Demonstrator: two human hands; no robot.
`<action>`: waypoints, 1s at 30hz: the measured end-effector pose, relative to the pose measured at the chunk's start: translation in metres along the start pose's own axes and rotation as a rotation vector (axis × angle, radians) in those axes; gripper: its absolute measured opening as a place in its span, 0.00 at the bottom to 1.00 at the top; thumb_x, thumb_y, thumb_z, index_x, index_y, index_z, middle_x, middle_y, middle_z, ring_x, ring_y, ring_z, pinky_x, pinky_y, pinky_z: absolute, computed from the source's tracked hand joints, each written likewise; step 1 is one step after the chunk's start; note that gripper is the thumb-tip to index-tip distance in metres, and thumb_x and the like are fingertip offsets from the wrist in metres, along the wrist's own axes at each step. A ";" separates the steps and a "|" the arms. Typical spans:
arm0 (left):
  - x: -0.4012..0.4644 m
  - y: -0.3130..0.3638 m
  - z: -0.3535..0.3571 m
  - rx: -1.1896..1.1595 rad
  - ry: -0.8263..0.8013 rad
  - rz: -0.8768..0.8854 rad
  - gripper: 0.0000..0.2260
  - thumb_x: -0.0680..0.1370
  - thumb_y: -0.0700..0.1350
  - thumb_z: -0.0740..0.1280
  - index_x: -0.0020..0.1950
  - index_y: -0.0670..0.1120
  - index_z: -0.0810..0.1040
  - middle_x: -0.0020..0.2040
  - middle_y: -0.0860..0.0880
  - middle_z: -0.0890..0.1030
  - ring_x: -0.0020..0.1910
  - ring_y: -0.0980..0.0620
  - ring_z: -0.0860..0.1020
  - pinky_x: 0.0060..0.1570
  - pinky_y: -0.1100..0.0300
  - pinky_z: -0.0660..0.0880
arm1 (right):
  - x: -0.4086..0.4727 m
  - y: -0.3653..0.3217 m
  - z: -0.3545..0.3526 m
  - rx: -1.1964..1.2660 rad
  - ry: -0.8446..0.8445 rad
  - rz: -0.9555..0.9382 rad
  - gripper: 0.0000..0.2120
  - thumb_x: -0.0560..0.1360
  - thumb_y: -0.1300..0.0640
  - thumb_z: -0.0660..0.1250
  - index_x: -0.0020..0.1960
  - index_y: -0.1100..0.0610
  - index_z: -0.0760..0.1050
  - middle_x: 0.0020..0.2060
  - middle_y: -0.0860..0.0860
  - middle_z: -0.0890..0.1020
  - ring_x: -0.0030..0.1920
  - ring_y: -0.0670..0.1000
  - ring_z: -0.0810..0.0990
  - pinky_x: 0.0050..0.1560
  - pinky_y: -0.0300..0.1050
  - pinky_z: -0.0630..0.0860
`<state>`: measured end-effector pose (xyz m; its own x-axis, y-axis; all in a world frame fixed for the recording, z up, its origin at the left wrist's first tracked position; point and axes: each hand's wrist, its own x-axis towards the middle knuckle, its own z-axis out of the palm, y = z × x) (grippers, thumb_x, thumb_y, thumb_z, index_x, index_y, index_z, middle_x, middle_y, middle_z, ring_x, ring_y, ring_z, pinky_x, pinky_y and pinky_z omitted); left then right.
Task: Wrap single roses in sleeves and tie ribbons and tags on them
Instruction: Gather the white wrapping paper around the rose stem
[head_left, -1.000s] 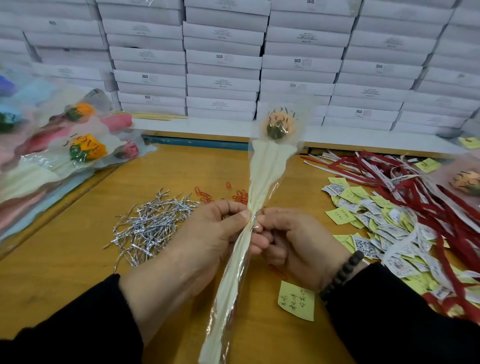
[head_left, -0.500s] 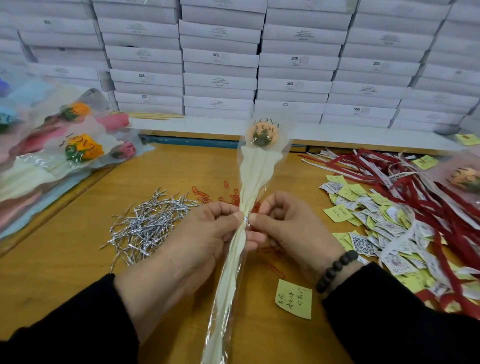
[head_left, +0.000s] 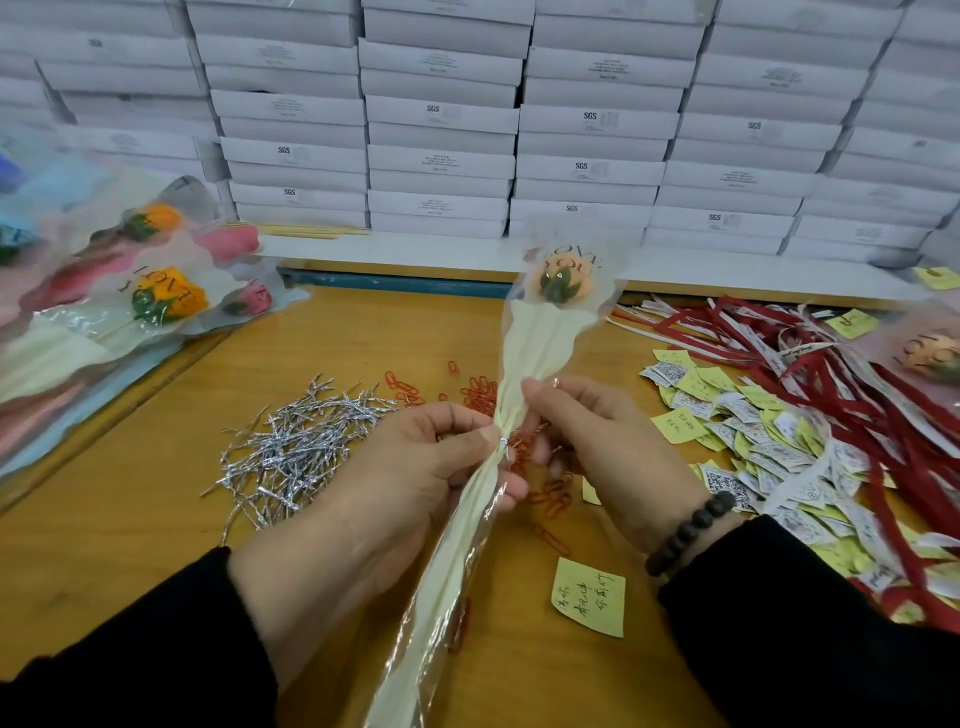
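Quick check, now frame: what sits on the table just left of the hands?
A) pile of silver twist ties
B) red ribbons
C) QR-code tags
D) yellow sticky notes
A: the pile of silver twist ties lies on the wooden table just left of the left hand; the red ribbons, QR-code tags and yellow sticky notes all lie right of the sleeved rose.

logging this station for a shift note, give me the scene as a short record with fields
item in hand: sleeved peach rose, "LOVE YOU" printed on the sleeve
left hand: fingers pinch the silver twist tie at the sleeve's gathered neck
right hand: holds the sleeve at the same spot
left of hands: pile of silver twist ties
right of hands: red ribbons, paper tags
far left: finished wrapped roses
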<state>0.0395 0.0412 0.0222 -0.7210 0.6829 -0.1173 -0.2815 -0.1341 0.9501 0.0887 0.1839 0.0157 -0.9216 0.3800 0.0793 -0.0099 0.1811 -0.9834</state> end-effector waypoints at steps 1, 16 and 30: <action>0.000 0.000 0.000 0.016 -0.007 -0.002 0.03 0.75 0.34 0.63 0.46 0.35 0.75 0.30 0.40 0.80 0.24 0.50 0.79 0.24 0.64 0.76 | 0.001 0.001 -0.001 0.028 0.025 0.009 0.11 0.74 0.49 0.65 0.37 0.54 0.75 0.26 0.48 0.76 0.29 0.47 0.73 0.32 0.39 0.70; -0.001 -0.001 -0.001 0.050 -0.108 -0.041 0.01 0.72 0.33 0.66 0.42 0.38 0.76 0.32 0.40 0.80 0.26 0.49 0.79 0.25 0.62 0.77 | 0.007 0.008 -0.010 0.351 0.149 0.072 0.06 0.73 0.58 0.68 0.39 0.58 0.73 0.22 0.49 0.74 0.21 0.44 0.70 0.22 0.34 0.67; 0.004 0.006 -0.015 0.210 -0.198 -0.078 0.08 0.65 0.44 0.72 0.40 0.42 0.78 0.33 0.39 0.79 0.25 0.48 0.78 0.27 0.62 0.77 | 0.003 0.011 0.001 0.313 -0.001 0.086 0.09 0.71 0.56 0.70 0.44 0.63 0.78 0.23 0.51 0.74 0.22 0.45 0.67 0.23 0.33 0.66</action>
<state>0.0255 0.0318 0.0226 -0.5586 0.8151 -0.1535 -0.1795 0.0619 0.9818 0.0855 0.1858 0.0045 -0.9245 0.3811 -0.0059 -0.0513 -0.1396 -0.9889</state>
